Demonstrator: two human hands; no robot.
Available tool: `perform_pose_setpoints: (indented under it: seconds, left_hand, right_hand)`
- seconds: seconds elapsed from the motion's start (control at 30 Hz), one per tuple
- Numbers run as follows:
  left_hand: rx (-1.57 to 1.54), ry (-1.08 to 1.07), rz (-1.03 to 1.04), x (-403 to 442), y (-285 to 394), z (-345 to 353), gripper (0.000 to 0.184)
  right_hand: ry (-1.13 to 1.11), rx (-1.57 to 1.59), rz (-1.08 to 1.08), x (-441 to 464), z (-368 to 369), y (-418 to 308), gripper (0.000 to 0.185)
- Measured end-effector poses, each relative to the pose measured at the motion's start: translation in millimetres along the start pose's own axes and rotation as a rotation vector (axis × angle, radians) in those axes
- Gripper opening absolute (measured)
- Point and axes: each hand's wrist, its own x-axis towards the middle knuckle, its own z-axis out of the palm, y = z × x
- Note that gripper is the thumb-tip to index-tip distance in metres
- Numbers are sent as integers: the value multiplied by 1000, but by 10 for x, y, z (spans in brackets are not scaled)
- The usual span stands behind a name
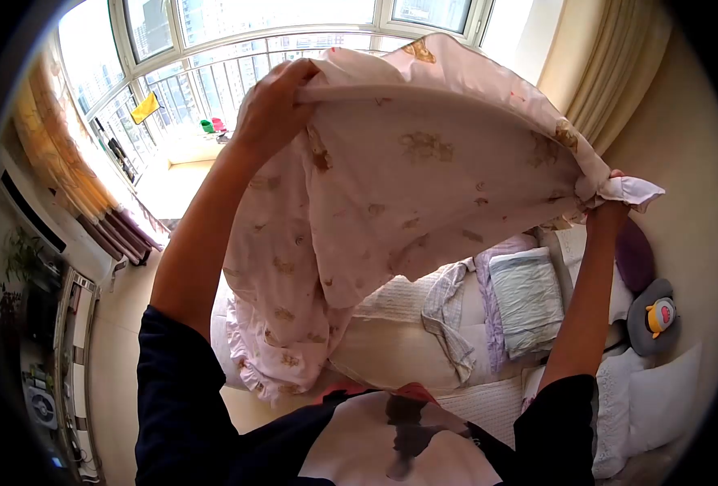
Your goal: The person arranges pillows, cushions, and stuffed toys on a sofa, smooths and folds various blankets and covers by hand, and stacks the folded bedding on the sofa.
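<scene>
A large pink bed cover (423, 174) with brown printed figures and a ruffled edge is held up in front of me, stretched between both hands. Its upper edge is gripped by my left hand (282, 97), fingers wrapped round the cloth. Farther right and lower, my right hand (608, 202) is closed round a bunched corner, and a pale tip sticks out past the fist. On the left the cloth hangs in loose folds down onto the bed (391, 344). Part of the bed and the far floor are hidden behind it.
A folded pale quilt (527, 300), a crumpled light cloth (448, 316) and white pillows (662, 397) lie on the bed. A grey cushion (654, 316) with a toy face leans at the right wall. Curtains (67, 146) flank the bay window; a low cabinet (75, 364) stands left.
</scene>
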Motion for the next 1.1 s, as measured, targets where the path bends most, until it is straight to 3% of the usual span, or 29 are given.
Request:
perform_pose_setpoints:
  seconds: [0.07, 0.13, 0.23, 0.3, 0.33, 0.4, 0.47, 0.53, 0.6, 0.67, 0.7, 0.73, 0.77, 0.8, 0.87, 0.97, 1.0, 1.03, 1.1]
  left_hand:
    - [-161, -253, -184, -546, 286, 127, 40]
    - [-153, -512, -148, -1237, 457, 396, 48]
    - [-400, -876, -256, -2387, 763, 1016, 58]
    - [-321, -1288, -215, -3028, 981, 1470, 37]
    - [-349, -1358, -251, -3245, 1137, 1592, 30]
    - [-272, -1551, -336, -3620, 1387, 1853, 28]
    - [-273, -1548, -288, -3920, 1480, 2099, 25]
    - [-232, -1649, -199, -3756, 1558, 2139, 22]
    - [-260, -1674, -158, -3774, 1545, 2215, 21]
    - [-134, -1753, -92, -3783, 1603, 2267, 23]
    - [-140, -1759, -86, -3833, 1621, 2255, 23]
    - [-216, -1635, -73, -3924, 1624, 2221, 23]
    - [-288, -1508, -60, -3978, 1618, 2220, 22]
    - [-295, -1513, -55, -4007, 1619, 2266, 22]
    - [-358, -1195, 243, -4090, 1612, 2325, 19]
    - [-488, -1050, 139, -3707, 1388, 2353, 13]
    - [-458, -923, -77, -3450, 1334, 2250, 14]
    - [-465, -801, -110, -3197, 1231, 2164, 19]
    - [-492, -795, -129, -2784, 1223, 1934, 26]
  right_hand:
    - [-117, 281, -21, -63, -658, 262, 18]
    - [88, 234, 31, -420, -1000, 473, 20]
    - [206, 284, 119, -1081, -1597, 728, 14]
    - [393, 166, 138, -1468, -1791, 783, 15]
    - [243, 66, 11, -1612, -1983, 860, 16]
    - [279, 18, 93, -1876, -2147, 790, 19]
    - [306, -58, 41, -2007, -2496, 784, 23]
    - [150, 148, 81, -2089, -2699, 590, 27]
    - [332, 36, 43, -2162, -2737, 384, 29]
    - [402, 135, -16, -2189, -3006, 234, 26]
    - [488, 90, 23, -2191, -3124, 93, 21]
    - [494, 83, 23, -2218, -3219, 14, 21]
    - [426, 204, 12, -2229, -3249, -71, 19]
    - [356, 323, 1, -2247, -3270, -135, 17]
    - [327, 291, 16, -2284, -3576, -153, 15]
    - [413, 142, -2, -2245, -4041, -220, 16]
    - [504, -19, 24, -2211, -4245, -272, 17]
    - [590, -182, 52, -2165, -4342, -307, 19]
    - [617, -162, -39, -1981, -4256, -335, 22]
